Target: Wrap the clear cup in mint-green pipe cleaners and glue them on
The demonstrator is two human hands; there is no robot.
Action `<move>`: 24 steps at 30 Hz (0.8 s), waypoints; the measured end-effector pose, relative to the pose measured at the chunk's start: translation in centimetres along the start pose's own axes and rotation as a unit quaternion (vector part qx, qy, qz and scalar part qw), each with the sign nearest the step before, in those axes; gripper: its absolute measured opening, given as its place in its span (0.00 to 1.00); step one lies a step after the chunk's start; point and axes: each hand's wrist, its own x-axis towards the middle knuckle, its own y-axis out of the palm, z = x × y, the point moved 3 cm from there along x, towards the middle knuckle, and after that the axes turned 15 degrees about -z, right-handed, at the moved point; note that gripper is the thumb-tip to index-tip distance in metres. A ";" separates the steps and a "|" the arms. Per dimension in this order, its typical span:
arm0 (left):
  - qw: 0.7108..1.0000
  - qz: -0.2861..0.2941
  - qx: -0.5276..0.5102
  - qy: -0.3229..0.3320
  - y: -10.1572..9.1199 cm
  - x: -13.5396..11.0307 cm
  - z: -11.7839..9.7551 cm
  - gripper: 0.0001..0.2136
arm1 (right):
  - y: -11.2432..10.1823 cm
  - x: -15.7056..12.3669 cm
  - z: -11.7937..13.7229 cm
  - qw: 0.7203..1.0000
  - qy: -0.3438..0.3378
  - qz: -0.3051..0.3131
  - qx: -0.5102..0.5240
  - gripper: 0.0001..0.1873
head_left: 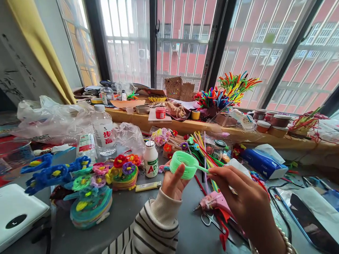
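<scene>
My left hand (pixel 173 181), in a striped sleeve, is closed around a coil of light green pipe cleaner (pixel 184 164) wound into a ring, thumb pressed on its front. My right hand (pixel 239 192) pinches the loose green end that leads off the coil to the right. Both hands are held above the grey table (pixel 127 211). Under my right hand lie a pink glue gun (pixel 213 201) and scissors (pixel 210 220).
Finished pipe-cleaner flower coils (pixel 91 192) lie at the left, next to a small white bottle (pixel 150 158) and a water bottle (pixel 103 128). Loose pipe cleaners (pixel 202 148) are behind the hands. A tissue pack (pixel 263 162) and a tablet (pixel 309 218) are at the right. A white device (pixel 16 211) sits front left.
</scene>
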 end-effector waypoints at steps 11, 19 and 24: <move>0.999 0.035 0.022 0.003 0.6 -1.2 0.3 0.26 | 0.7 -0.3 -0.2 0.998 0.034 0.044 0.020 0.05; 0.999 0.046 0.020 0.007 0.5 -1.3 0.2 0.25 | 1.0 -0.7 -0.3 0.997 0.024 0.076 0.024 0.07; 0.998 0.039 0.052 0.003 0.5 -1.4 0.1 0.25 | 0.9 -0.4 -0.1 0.996 -0.002 0.078 0.032 0.06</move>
